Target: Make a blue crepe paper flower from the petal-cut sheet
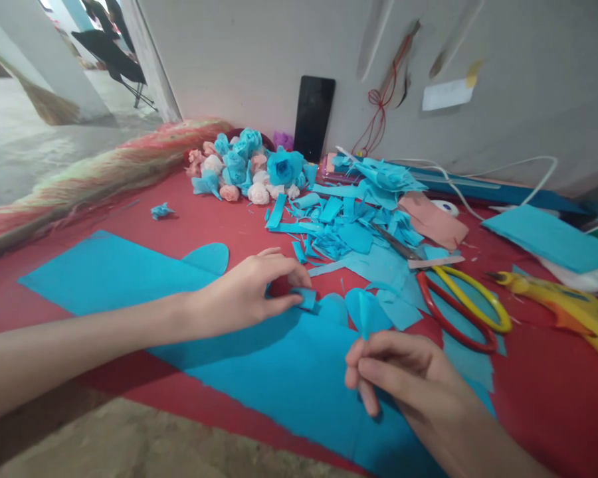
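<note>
Between the thumb and fingers of my left hand point(259, 285) is a small piece of blue crepe paper point(306, 298). My right hand point(408, 372) pinches the narrow base of a blue paper petal point(367, 311), its rounded, flared part pointing up. Under both hands spreads a large blue crepe paper sheet point(259, 365) on the red tabletop point(219, 415). A rounded blue paper piece point(209, 257) lies at the sheet's far edge. Scissors point(458, 305) with one red and one yellow handle lie beyond my right hand, their blades among blue scraps point(349, 226).
Blue, pink and white paper flowers point(244, 166) are heaped at the back. A dark phone point(315, 116) leans against the grey panel. At right lie a yellow glue gun point(568, 312) and folded blue paper point(553, 236). A rolled mat point(94, 172) borders the left side.
</note>
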The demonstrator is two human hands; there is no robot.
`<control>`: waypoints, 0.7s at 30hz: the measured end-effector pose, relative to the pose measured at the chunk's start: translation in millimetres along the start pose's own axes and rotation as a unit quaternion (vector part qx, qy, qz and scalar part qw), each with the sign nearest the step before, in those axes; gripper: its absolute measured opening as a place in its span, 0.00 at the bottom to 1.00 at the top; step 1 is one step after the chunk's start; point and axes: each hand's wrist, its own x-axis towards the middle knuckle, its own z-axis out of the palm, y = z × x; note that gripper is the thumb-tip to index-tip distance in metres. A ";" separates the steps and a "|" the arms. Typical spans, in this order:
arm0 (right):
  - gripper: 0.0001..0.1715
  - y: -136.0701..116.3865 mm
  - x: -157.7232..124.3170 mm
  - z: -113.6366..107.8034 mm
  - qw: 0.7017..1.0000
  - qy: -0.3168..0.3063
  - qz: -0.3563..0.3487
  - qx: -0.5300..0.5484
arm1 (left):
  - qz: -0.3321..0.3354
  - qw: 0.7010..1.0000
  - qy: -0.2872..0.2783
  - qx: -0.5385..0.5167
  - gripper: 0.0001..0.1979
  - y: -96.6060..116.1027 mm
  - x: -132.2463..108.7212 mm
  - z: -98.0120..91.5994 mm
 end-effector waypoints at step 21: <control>0.03 2.3 2.3 0.0 1.000 0.010 0.011 0.001 | -0.064 0.997 -0.030 0.028 0.03 2.3 1.8 -5.3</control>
